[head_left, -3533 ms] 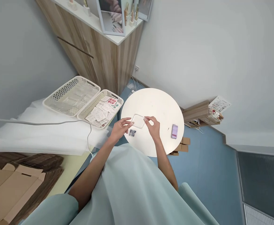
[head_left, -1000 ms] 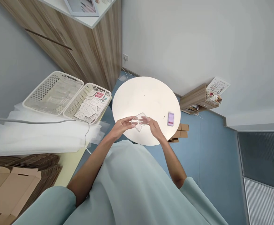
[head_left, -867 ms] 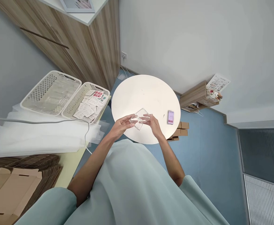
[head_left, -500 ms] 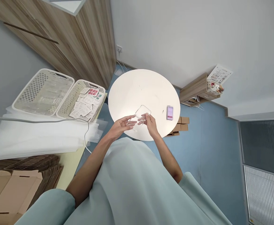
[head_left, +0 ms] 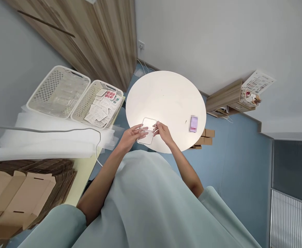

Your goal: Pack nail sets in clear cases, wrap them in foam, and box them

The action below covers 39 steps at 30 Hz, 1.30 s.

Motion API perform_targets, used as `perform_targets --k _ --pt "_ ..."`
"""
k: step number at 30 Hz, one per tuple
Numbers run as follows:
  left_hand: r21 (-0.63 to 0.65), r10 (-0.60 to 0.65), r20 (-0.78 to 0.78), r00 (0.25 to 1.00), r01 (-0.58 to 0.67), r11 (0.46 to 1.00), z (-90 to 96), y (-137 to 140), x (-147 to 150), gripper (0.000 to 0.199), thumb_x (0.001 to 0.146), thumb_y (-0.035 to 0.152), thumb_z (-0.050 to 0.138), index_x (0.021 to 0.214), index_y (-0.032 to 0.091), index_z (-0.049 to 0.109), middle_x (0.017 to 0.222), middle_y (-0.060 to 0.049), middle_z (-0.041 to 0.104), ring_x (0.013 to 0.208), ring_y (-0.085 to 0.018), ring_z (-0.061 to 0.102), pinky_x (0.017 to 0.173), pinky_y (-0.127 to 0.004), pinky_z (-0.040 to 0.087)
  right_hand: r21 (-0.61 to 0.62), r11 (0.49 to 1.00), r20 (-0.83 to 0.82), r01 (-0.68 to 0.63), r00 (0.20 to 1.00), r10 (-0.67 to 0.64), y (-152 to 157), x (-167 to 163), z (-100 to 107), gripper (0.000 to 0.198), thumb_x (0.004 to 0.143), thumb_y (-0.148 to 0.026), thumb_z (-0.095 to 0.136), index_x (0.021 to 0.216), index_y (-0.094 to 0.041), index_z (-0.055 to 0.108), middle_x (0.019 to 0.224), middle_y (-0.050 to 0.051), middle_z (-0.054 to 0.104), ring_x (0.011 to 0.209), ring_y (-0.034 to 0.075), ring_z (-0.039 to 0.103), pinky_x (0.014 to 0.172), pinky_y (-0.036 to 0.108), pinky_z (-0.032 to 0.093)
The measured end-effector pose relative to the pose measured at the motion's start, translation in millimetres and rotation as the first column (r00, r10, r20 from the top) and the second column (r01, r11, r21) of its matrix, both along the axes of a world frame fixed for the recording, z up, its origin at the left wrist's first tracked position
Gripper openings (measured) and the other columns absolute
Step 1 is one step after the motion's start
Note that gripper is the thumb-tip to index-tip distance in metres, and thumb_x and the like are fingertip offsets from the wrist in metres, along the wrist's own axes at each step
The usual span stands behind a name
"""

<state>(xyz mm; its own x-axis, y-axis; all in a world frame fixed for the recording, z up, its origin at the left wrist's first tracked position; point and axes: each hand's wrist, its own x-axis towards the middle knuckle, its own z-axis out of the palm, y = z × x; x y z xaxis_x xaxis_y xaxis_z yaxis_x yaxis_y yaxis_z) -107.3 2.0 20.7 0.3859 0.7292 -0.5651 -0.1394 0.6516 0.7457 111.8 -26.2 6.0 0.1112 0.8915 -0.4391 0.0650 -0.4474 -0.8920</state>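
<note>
A clear plastic hinged case is spread open between my hands, over the near edge of the round white table. Its two see-through halves lie one above the other from my view, and nothing can be made out inside. My left hand grips it from the left, with fingers across the middle where the halves meet. On the right side, my right hand pinches the upper half near its edge. A purple phone-like item, partly blurred, lies on the table's right side.
Left are two white baskets: one with clear plastic pieces, one with printed cards. White sheets, a grey cable and flat cardboard boxes lie nearer. Small brown boxes stand beyond the table.
The clear case has turned and tilted so both halves now face me, and it sits slightly further left. My right hand has shifted to its edge. The whole view has swung a little.
</note>
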Motion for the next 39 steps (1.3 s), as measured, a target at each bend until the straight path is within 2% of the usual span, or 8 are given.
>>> perform_targets --k 6,10,14,20,24,30,36,39 --pt "-0.032 0.277 -0.087 0.957 -0.281 0.959 -11.6 -10 -52 0.055 0.079 0.026 0.091 0.131 0.018 0.073 0.147 -0.014 0.073 0.128 -0.032 0.075 0.113 -0.047 0.062 -0.172 0.948 0.432 -0.269 0.844 0.318 30 -7 -63 0.022 0.107 -0.045 0.064 0.112 -0.024 0.069 0.111 0.004 0.080 0.094 0.020 0.077 0.091 0.033 0.057" --pt "-0.074 0.373 -0.082 0.924 -0.379 0.923 -14.7 -21 -81 0.056 0.080 0.024 0.090 0.133 0.018 0.071 0.140 -0.014 0.077 0.126 -0.030 0.077 0.113 -0.046 0.061 -0.324 0.841 0.621 -0.434 0.573 0.535 45 -31 -106 0.039 0.100 -0.036 0.077 0.134 -0.019 0.066 0.139 0.015 0.070 0.114 0.026 0.072 0.096 0.035 0.056" --pt "-0.115 0.433 -0.051 0.900 -0.436 0.893 -18.1 -29 -97 0.057 0.080 0.023 0.090 0.133 0.018 0.070 0.134 -0.014 0.079 0.125 -0.029 0.077 0.114 -0.045 0.060 -0.446 0.762 0.727 -0.469 0.307 0.614 49 -54 -132 0.057 0.095 -0.036 0.084 0.141 -0.013 0.059 0.140 0.021 0.065 0.128 0.032 0.066 0.102 0.038 0.054" --pt "-0.138 0.415 -0.014 0.910 -0.412 0.900 -18.3 -30 -113 0.057 0.083 0.024 0.090 0.136 0.018 0.070 0.132 -0.014 0.080 0.127 -0.030 0.077 0.114 -0.045 0.060 -0.463 0.745 0.779 -0.480 0.180 0.600 37 -60 -150 0.047 0.096 -0.028 0.082 0.133 -0.011 0.058 0.140 0.022 0.062 0.128 0.030 0.062 0.104 0.037 0.051" --pt "-0.144 0.387 0.008 0.922 -0.382 0.913 -17.9 -24 -116 0.058 0.083 0.023 0.090 0.137 0.017 0.069 0.136 -0.016 0.079 0.124 -0.030 0.077 0.113 -0.045 0.061 -0.443 0.775 0.782 -0.451 0.229 0.580 28 -57 -155 0.045 0.095 -0.025 0.082 0.130 -0.012 0.056 0.137 0.020 0.063 0.122 0.027 0.064 0.095 0.033 0.051" --pt "-0.189 0.319 0.037 0.947 -0.307 0.933 -18.7 -11 -103 0.056 0.081 0.017 0.090 0.133 0.016 0.070 0.136 -0.015 0.078 0.122 -0.029 0.078 0.112 -0.044 0.061 -0.394 0.849 0.655 -0.351 0.540 0.528 12 -42 -144 0.018 0.107 -0.023 0.058 0.124 -0.024 0.053 0.116 0.006 0.076 0.096 0.021 0.069 0.075 0.029 0.044" --pt "-0.201 0.208 0.061 0.976 -0.192 0.961 -14.9 -1 -66 0.051 0.084 0.016 0.088 0.132 0.016 0.071 0.135 -0.016 0.079 0.124 -0.030 0.077 0.114 -0.047 0.061 -0.092 0.992 0.555 -0.086 0.823 0.123 -1 -3 -84 0.017 0.106 -0.038 0.057 0.120 -0.027 0.056 0.113 0.004 0.075 0.088 0.020 0.073 0.076 0.031 0.050" --pt "-0.212 0.160 0.089 0.983 -0.139 0.967 -10.9 1 -42 0.052 0.086 0.017 0.088 0.134 0.016 0.070 0.137 -0.019 0.078 0.122 -0.031 0.078 0.114 -0.049 0.061 0.092 0.993 0.410 0.078 0.905 -0.109 -7 16 -40 0.028 0.102 -0.049 0.064 0.119 -0.027 0.058 0.118 0.004 0.073 0.081 0.017 0.075 0.078 0.032 0.055"
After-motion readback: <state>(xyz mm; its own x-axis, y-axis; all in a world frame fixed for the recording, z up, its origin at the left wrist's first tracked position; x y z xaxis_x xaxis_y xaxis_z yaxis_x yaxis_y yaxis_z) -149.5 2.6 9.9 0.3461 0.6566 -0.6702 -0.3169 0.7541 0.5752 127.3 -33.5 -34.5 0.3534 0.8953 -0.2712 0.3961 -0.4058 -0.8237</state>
